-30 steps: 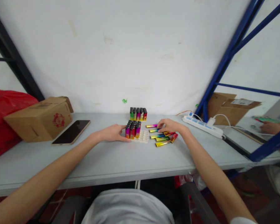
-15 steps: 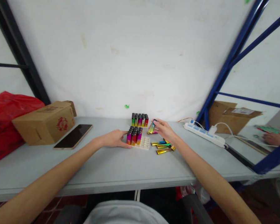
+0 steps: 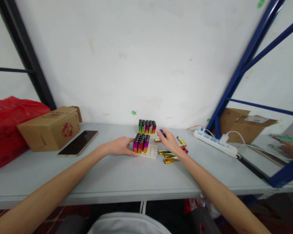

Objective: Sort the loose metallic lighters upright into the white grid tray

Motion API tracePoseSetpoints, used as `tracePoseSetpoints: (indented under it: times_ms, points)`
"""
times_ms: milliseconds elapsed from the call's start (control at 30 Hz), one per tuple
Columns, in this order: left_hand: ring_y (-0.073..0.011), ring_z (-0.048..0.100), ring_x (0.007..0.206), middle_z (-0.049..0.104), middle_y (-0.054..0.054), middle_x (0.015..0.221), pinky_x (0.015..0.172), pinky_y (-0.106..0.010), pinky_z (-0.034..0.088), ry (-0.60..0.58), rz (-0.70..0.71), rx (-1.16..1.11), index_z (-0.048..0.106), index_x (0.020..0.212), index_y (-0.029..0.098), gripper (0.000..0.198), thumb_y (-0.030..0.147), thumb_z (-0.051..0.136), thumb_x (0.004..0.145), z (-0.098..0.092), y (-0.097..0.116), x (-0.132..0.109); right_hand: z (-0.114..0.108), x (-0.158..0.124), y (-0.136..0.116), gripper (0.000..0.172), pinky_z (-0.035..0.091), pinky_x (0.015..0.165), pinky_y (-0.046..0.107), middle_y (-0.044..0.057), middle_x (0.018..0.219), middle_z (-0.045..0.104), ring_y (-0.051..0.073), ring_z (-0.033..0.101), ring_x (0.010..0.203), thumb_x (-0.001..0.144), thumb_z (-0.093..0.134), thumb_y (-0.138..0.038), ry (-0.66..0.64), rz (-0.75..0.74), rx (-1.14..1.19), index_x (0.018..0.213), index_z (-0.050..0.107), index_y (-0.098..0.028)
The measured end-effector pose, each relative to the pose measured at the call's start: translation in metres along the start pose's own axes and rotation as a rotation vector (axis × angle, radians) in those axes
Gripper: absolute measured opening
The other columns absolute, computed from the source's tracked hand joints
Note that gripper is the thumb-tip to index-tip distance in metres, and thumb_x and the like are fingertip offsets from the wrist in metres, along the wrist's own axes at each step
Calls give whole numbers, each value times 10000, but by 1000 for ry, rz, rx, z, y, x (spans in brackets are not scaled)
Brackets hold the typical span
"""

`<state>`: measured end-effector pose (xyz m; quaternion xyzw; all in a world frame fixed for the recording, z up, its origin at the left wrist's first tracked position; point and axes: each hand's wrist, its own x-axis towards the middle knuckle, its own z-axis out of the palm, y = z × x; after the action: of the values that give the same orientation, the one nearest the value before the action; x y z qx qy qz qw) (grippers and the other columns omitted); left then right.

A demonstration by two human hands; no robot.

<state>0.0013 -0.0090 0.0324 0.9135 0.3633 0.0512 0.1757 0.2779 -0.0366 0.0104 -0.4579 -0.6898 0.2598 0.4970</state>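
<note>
My left hand (image 3: 120, 146) grips the left end of a white tray (image 3: 151, 151) with round holes, thumb along the front and fingers behind. Upright lighters (image 3: 141, 144) in pink, red and purple, with black tops, fill the tray's left part; holes show on the right. Closed fingers of my right hand (image 3: 169, 140) hold a lighter (image 3: 162, 133), its blue end showing and the rest hidden. Several shiny gold-ended lighters (image 3: 170, 155) lie below that hand, partly covered by my wrist. A yellow lighter (image 3: 181, 141) lies just right of it.
Another upright block of lighters (image 3: 147, 126) stands near the wall. Leftward are a phone (image 3: 78, 143), a cardboard box (image 3: 50, 130) and a red bag (image 3: 12, 130). A power strip (image 3: 215, 142) lies right, by the blue frame (image 3: 236, 81). Beyond it, another person's hand (image 3: 291, 149) shows.
My right hand has turned and moved slightly, so the held lighter, earlier showing its blue-to-gold body, is mostly hidden. My left hand stays at the tray. The view has shifted a little.
</note>
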Motion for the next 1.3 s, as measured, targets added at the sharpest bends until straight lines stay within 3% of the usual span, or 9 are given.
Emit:
tracePoseSetpoints:
  times_ms: [67, 167, 333, 567, 700, 900, 1100, 1200, 1300]
  points:
    - [-242, 641, 804, 732, -44, 928, 661, -266, 414, 1, 9, -6, 667, 1245, 183, 734, 743, 670, 770, 0, 0, 0, 6, -3, -1, 508, 263, 553, 258, -34, 600, 389, 120, 374, 599, 928, 500, -620, 56, -89, -219, 640, 436, -207]
    - [-243, 642, 809, 732, -45, 932, 668, -267, 413, 7, 14, -7, 671, 1240, 183, 734, 743, 673, 765, 0, -1, 0, 12, -6, -4, 508, 213, 554, 275, -31, 576, 313, 112, 340, 577, 919, 452, -576, 77, -72, -342, 575, 363, -213]
    - [-247, 644, 803, 737, -48, 936, 684, -273, 424, -4, -8, 13, 663, 1248, 182, 738, 735, 678, 761, 0, -1, 1, 11, -6, -6, 388, 212, 557, 273, -27, 580, 324, 116, 365, 574, 871, 421, -470, 83, -72, -356, 583, 354, -219]
    - [-249, 655, 828, 744, -53, 973, 700, -273, 438, 11, 6, -12, 673, 1240, 186, 725, 729, 685, 759, 1, -1, 1, 7, -5, -6, 459, 215, 555, 275, -33, 562, 359, 116, 353, 564, 907, 426, -549, 68, -56, -302, 591, 368, -221]
    - [-241, 647, 813, 738, -50, 957, 686, -269, 426, 14, -1, -16, 671, 1238, 186, 733, 734, 688, 752, 2, -3, 2, 5, -5, -7, 413, 255, 572, 271, -32, 581, 400, 129, 405, 588, 929, 424, -491, 16, -75, -325, 624, 403, -215]
    - [-212, 594, 689, 684, -13, 803, 613, -265, 374, 7, -15, 2, 641, 1303, 193, 807, 774, 663, 743, 3, -3, 2, -4, -11, -25, 357, 371, 626, 250, -31, 714, 544, 139, 512, 641, 1040, 393, -510, -178, -168, -247, 897, 535, -216]
    - [-205, 574, 658, 667, 2, 763, 606, -266, 365, 4, -26, -5, 634, 1323, 200, 813, 757, 676, 733, 2, 0, 0, -5, -17, -37, 418, 367, 672, 270, 9, 760, 575, 153, 490, 687, 1049, 415, -521, -292, -392, -431, 809, 550, -206]
    - [-205, 567, 645, 659, 3, 747, 595, -268, 360, 21, -20, -9, 630, 1325, 196, 827, 766, 677, 727, 2, 0, 0, -3, -19, -38, 426, 309, 615, 268, -27, 643, 524, 136, 426, 578, 1042, 434, -526, -390, -356, -486, 787, 559, -209]
    - [-205, 557, 626, 647, 2, 719, 596, -274, 361, 25, -14, 1, 642, 1306, 185, 830, 772, 681, 721, 3, -2, 1, -1, -20, -38, 437, 321, 608, 267, -9, 649, 591, 146, 473, 578, 1020, 466, -550, -392, -303, -453, 777, 589, -208]
